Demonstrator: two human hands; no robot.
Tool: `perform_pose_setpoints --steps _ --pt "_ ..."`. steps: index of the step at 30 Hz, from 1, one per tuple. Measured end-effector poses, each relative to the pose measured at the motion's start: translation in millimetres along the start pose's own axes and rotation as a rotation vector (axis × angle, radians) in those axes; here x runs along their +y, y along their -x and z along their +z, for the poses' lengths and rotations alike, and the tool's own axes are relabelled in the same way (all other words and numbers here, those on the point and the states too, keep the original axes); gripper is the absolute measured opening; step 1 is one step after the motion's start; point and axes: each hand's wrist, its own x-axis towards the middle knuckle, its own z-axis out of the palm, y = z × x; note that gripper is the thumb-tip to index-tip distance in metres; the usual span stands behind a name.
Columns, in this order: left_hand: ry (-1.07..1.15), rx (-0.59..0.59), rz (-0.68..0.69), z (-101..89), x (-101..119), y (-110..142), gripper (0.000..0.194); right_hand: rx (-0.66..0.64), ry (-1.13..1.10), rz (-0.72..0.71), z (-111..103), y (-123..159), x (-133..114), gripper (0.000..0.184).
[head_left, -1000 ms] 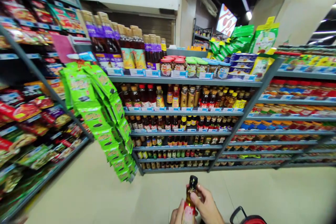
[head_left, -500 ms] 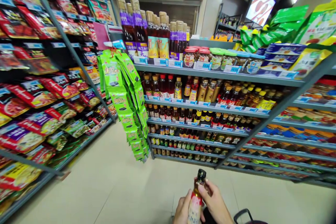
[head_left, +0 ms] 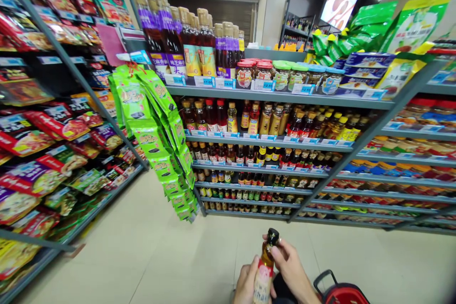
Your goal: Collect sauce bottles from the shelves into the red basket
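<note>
Near the bottom of the view I hold a glass sauce bottle (head_left: 264, 273) with amber contents, a black cap and a red and cream label. My left hand (head_left: 247, 281) is wrapped around its lower body, thumb along the label. My right hand (head_left: 290, 263) grips the bottle's neck just under the cap, its fingers partly behind the glass. The bottle stands nearly upright, leaning slightly to the right at the top. The label's writing is too blurred to read.
Ahead stands a grey shelf rack (head_left: 285, 97) filled with bottles and jars. Green packets (head_left: 153, 147) hang in strips at its left end. Another rack of bagged food (head_left: 53, 152) lines the left. A red basket (head_left: 344, 293) with a black handle sits at lower right.
The view has turned slightly to the right, so the shelves sit farther left and more of the red basket shows. My right hand has shifted slightly at the bottle's neck.
</note>
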Motion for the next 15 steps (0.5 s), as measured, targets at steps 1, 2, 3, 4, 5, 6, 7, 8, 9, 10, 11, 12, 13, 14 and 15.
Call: perform_pose_setpoints --steps 1,2,3,4,5,6,7,8,9,10,11,12,13,14,15 --pt "-0.012 0.0 0.0 -0.8 -1.1 -0.6 0.089 0.021 0.008 0.005 -1.0 -0.5 -2.1 0.065" --pt "-0.02 0.006 0.001 -1.9 -2.7 -1.5 0.089 0.029 0.016 0.006 -2.2 -1.2 -4.3 0.063" --pt "-0.026 0.015 0.0 -3.3 -4.8 -2.7 0.09 0.027 0.024 0.003 -3.6 -1.9 -6.4 0.061" --pt "-0.032 0.024 0.0 -4.9 -7.3 -4.1 0.09 0.018 0.035 -0.004 -5.3 -2.4 -8.2 0.058" --pt "-0.04 0.031 0.001 -6.7 -9.9 -5.6 0.09 0.003 0.05 -0.011 -7.2 -2.8 -9.8 0.056" --pt "-0.051 0.033 0.003 -8.5 -12.5 -6.9 0.089 -0.011 0.067 -0.019 -9.4 -3.0 -11.1 0.053" --pt "-0.064 0.031 0.008 -10.2 -14.8 -7.8 0.087 -0.025 0.083 -0.024 -11.8 -2.8 -12.1 0.051" --pt "-0.079 0.029 0.014 -11.6 -16.8 -8.3 0.085 -0.04 0.096 -0.028 -14.3 -2.4 -12.8 0.049" --pt "-0.094 0.03 0.021 -12.6 -18.2 -8.2 0.084 -0.056 0.105 -0.032 -16.8 -1.8 -13.3 0.047" --pt "-0.107 0.036 0.028 -13.2 -18.9 -7.5 0.083 -0.07 0.11 -0.037 -19.2 -0.8 -13.8 0.045" --pt "-0.12 0.042 0.032 -13.2 -18.9 -6.4 0.083 -0.08 0.116 -0.041 -21.4 0.4 -14.3 0.043" --pt "-0.132 0.045 0.034 -12.9 -18.0 -4.9 0.083 -0.089 0.126 -0.044 -23.4 1.9 -15.0 0.041" --pt "-0.146 0.036 0.032 -12.3 -16.3 -3.3 0.083 -0.091 0.143 -0.046 -24.9 3.6 -15.9 0.039" --pt "-0.165 0.023 0.031 -11.6 -13.9 -1.8 0.083 -0.091 0.167 -0.047 -26.2 5.7 -17.2 0.038" --pt "-0.196 0.014 0.044 -10.9 -11.1 -0.8 0.083 -0.081 0.197 -0.05 -27.1 7.9 -18.8 0.036"
